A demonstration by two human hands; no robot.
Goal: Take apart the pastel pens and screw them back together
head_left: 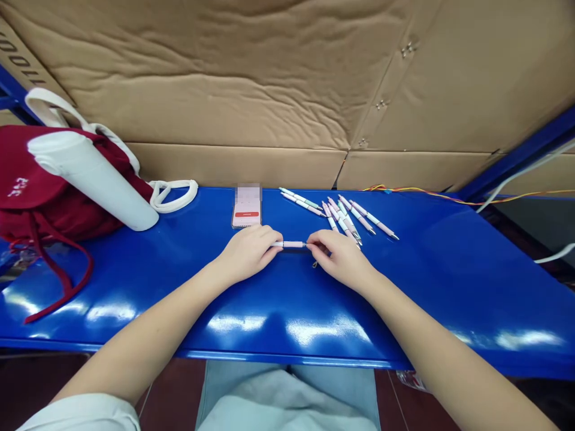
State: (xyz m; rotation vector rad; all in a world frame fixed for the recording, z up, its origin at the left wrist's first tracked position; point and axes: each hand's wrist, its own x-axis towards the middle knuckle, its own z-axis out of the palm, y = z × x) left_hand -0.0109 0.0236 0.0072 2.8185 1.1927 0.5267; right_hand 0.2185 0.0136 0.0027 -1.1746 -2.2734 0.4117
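"What figures can be read at upper left?"

"A slanting run of ones and zeros (pixel 22 61) is printed in dark ink on a cardboard strip (pixel 27 55), cut by the frame's edge."

"And elsewhere?"

"White characters (pixel 18 187) are borne by a dark red bag (pixel 40 200), too small to be deciphered; on a phone (pixel 247 206), a red button's lettering (pixel 247 214) is blurred."

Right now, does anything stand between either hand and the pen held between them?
Nothing visible does: the left hand holds one end of the pen and the right hand pinches the other. The phone and loose pens lie farther back on the blue table, not in between.
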